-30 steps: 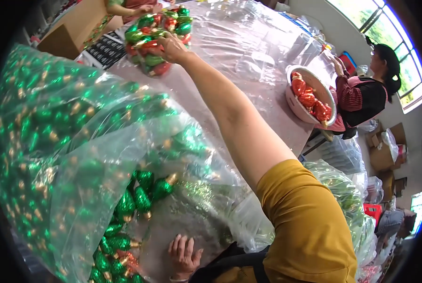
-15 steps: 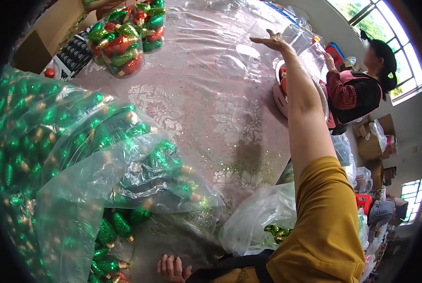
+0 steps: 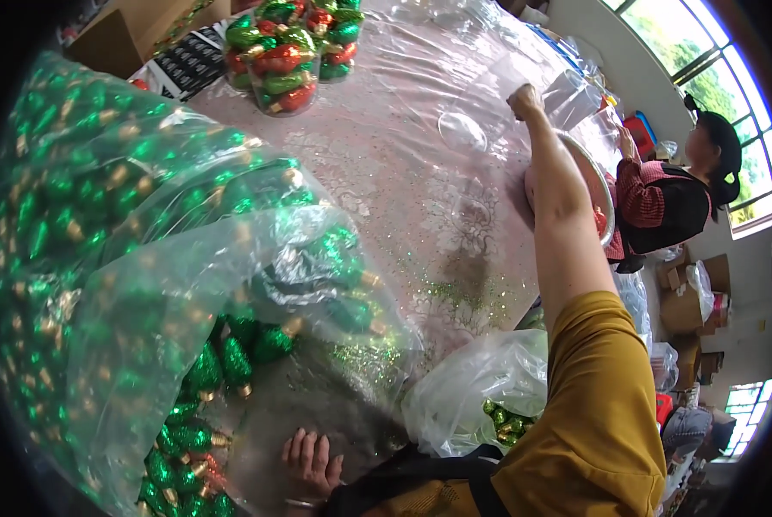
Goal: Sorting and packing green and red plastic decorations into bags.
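My right arm stretches across the table, and my right hand (image 3: 526, 102) is closed at the edge of a clear plastic container (image 3: 463, 132). The container lies at the far side, its round end showing; its walls are hard to make out. Near me, my left hand (image 3: 311, 465) rests with its fingers extended, holding nothing. Left of it spread green glitter bulb ornaments (image 3: 203, 372) with gold caps, partly spilling from a large clear bag (image 3: 136, 302). At the back left stand clear containers filled with red and green bulb ornaments (image 3: 284, 82).
A white-rimmed tub (image 3: 606, 185) with red ornaments stands under my right forearm. Beyond it a co-worker (image 3: 675, 185) is at a clear container (image 3: 573, 99). A bag (image 3: 472, 388) of green ornaments is near my right elbow. Glitter lies on the patterned tablecloth (image 3: 437, 224).
My right hand has closed from spread fingers at the clear container. My left hand has shifted slightly upward into view. The whole view has swung, moving the table's things rightward.
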Demonstrator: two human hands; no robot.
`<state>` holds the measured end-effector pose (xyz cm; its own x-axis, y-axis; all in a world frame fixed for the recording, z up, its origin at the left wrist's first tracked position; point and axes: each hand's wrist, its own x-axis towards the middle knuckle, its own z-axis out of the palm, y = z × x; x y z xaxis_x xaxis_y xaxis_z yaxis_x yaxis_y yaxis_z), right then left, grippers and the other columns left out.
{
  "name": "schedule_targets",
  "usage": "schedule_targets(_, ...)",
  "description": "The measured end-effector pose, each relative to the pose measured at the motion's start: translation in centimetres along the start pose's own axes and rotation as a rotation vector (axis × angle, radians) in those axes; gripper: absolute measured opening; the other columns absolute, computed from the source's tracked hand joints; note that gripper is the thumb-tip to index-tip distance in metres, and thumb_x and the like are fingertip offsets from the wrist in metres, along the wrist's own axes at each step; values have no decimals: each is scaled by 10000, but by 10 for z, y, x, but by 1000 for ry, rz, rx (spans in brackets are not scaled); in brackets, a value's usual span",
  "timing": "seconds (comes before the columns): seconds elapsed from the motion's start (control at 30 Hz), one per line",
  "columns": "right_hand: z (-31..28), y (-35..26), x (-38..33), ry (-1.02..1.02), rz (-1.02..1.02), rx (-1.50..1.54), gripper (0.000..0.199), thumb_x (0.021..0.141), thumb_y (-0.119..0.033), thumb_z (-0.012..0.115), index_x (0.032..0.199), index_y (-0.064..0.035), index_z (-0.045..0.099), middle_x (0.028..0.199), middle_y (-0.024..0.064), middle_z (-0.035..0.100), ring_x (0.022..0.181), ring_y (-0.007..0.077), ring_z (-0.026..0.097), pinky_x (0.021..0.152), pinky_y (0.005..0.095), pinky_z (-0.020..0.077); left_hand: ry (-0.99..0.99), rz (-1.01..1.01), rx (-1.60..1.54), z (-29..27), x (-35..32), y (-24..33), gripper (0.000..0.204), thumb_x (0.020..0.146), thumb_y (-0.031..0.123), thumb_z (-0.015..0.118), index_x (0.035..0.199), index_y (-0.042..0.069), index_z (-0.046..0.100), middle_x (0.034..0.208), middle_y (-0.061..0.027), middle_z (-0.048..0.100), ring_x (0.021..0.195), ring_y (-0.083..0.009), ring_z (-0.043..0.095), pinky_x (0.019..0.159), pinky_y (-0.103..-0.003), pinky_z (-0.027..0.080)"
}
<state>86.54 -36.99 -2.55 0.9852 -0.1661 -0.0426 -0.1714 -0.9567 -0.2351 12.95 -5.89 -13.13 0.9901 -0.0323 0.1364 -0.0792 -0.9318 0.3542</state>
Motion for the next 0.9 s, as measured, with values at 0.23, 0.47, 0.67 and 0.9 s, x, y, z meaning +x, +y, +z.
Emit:
schedule_targets(0.23, -6, -11, -111, 389, -463, 45, 302, 759, -269, 693, 699, 27, 672, 620, 132, 635, 548, 190, 629, 603, 331, 516, 115, -35, -70, 11, -7, 3, 434, 832, 286, 603, 1190, 53, 527, 1235, -162, 492, 1179, -359, 453, 978, -495, 355)
schedule_targets(0.47, -135, -52, -335, 50, -691, 419, 256, 825, -199, 656, 808, 56, 659, 638, 77, 618, 554, 121, 565, 538, 280, 459, 173, -35, -122, 26, -22, -4, 437, 812, 259, 619, 1185, 47, 535, 1279, -167, 477, 1180, -358, 454, 983, -477, 349)
schedule_targets(0.67, -123, -66, -529, -77, -1048, 460, 224, 812, -165, 660, 791, 57, 652, 688, 128, 625, 595, 167, 583, 578, 315, 468, 734, 223, -92, -67, -42, 51, 404, 879, 322, 581, 1180, 59, 515, 1180, -125, 520, 1081, -267, 527, 919, -504, 411)
schedule_targets(0.9, -25, -89, -627, -307, -1040, 297, 345, 752, -294, 657, 741, 50, 650, 639, 225, 588, 563, 316, 573, 576, 407, 460, 453, 321, 355, -115, -41, 111, 480, 777, 416, 652, 1082, 61, 549, 1095, -132, 555, 1110, -356, 489, 978, -556, 336)
